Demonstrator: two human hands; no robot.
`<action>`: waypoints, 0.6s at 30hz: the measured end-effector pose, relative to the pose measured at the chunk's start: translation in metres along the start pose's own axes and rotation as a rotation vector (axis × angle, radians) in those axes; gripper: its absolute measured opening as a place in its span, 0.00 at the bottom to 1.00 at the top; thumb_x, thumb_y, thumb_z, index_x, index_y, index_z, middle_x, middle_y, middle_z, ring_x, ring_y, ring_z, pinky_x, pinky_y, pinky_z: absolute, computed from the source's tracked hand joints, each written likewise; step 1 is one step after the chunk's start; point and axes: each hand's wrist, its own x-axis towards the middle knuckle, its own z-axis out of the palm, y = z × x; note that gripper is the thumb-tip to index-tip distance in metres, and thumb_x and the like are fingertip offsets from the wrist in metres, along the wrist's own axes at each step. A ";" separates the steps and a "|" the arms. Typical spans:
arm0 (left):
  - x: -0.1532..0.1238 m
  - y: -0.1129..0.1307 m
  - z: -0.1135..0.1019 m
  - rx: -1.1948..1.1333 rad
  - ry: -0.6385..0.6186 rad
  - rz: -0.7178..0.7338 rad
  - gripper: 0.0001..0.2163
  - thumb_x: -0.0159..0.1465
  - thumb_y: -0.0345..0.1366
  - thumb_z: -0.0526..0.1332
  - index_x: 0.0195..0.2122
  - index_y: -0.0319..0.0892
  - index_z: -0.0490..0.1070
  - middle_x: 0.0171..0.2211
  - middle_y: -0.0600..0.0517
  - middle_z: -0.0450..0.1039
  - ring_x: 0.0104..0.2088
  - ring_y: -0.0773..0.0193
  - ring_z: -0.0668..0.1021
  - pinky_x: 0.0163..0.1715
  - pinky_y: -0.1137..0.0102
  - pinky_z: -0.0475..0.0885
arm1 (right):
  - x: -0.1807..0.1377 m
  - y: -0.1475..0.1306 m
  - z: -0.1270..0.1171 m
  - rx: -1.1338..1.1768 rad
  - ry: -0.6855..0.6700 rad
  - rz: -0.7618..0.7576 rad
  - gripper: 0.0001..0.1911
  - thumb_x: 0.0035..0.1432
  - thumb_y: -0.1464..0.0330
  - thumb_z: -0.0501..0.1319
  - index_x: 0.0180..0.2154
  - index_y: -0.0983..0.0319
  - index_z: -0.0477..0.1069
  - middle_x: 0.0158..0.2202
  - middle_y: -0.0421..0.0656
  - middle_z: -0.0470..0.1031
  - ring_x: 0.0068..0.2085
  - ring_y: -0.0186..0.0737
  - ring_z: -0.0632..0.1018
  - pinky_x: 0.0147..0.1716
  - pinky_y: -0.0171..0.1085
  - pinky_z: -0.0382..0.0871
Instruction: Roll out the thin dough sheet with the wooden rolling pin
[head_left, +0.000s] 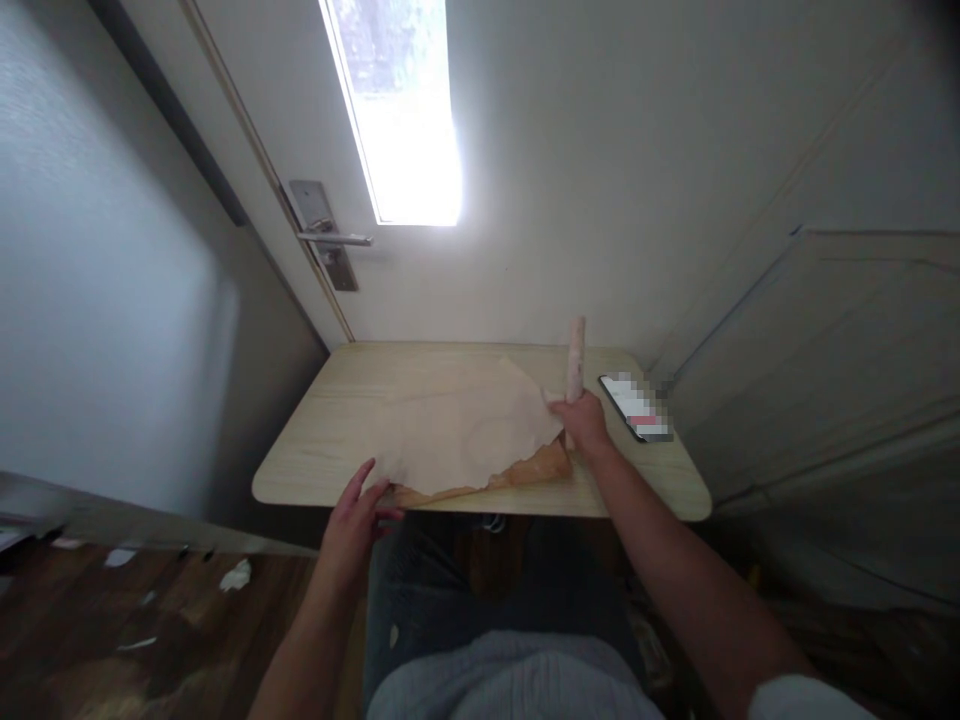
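A beige sheet (450, 425) with a ragged near edge lies on the small wooden table; it looks like leather or thick paper. Along that edge a brown strip (532, 467) shows, which may be its underside or another layer. My left hand (364, 505) rests at the sheet's near left corner, fingers apart and touching the edge. At the right side of the sheet, my right hand (585, 422) is closed around a pale, mottled, stick-like roll (576, 360). The roll stands up beyond my fist, pointing to the door, and its lower part is mostly hidden by the hand.
A phone (636, 408) lies on the table (300, 450) right of my right hand. Behind the table is a white door with a metal handle (334, 239) and a bright window pane (405, 130). Paper scraps (236, 575) litter the floor at left. My legs are under the table.
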 end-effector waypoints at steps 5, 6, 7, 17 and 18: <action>0.004 -0.010 -0.002 0.361 0.068 0.267 0.24 0.59 0.41 0.60 0.58 0.46 0.69 0.46 0.46 0.77 0.31 0.64 0.78 0.33 0.68 0.72 | 0.005 -0.022 0.004 0.074 -0.012 -0.056 0.12 0.37 0.64 0.67 0.28 0.61 0.71 0.27 0.42 0.76 0.29 0.41 0.76 0.25 0.33 0.67; 0.005 -0.012 -0.003 0.539 0.122 0.401 0.21 0.60 0.40 0.59 0.55 0.46 0.72 0.46 0.46 0.77 0.35 0.61 0.78 0.38 0.65 0.72 | 0.005 -0.027 0.005 0.110 -0.024 -0.063 0.13 0.37 0.64 0.67 0.28 0.61 0.71 0.26 0.41 0.75 0.28 0.40 0.76 0.24 0.33 0.67; 0.007 -0.013 -0.004 0.717 0.186 0.545 0.18 0.61 0.40 0.59 0.52 0.46 0.74 0.46 0.45 0.76 0.40 0.57 0.77 0.43 0.62 0.70 | 0.005 -0.032 0.007 0.148 -0.038 -0.065 0.13 0.37 0.64 0.67 0.28 0.61 0.71 0.26 0.41 0.75 0.27 0.39 0.75 0.23 0.32 0.66; 0.045 -0.011 -0.021 1.109 0.261 1.219 0.13 0.64 0.36 0.60 0.48 0.50 0.76 0.50 0.47 0.76 0.51 0.53 0.73 0.55 0.57 0.62 | 0.023 -0.076 0.022 0.280 -0.068 0.008 0.10 0.36 0.70 0.66 0.26 0.62 0.69 0.22 0.37 0.70 0.24 0.35 0.72 0.20 0.31 0.65; 0.048 -0.010 -0.021 1.091 0.256 1.233 0.12 0.64 0.36 0.60 0.47 0.49 0.77 0.50 0.47 0.76 0.51 0.53 0.73 0.55 0.58 0.62 | 0.024 -0.080 0.023 0.288 -0.076 0.007 0.10 0.36 0.70 0.66 0.26 0.62 0.69 0.21 0.36 0.69 0.23 0.34 0.71 0.19 0.30 0.65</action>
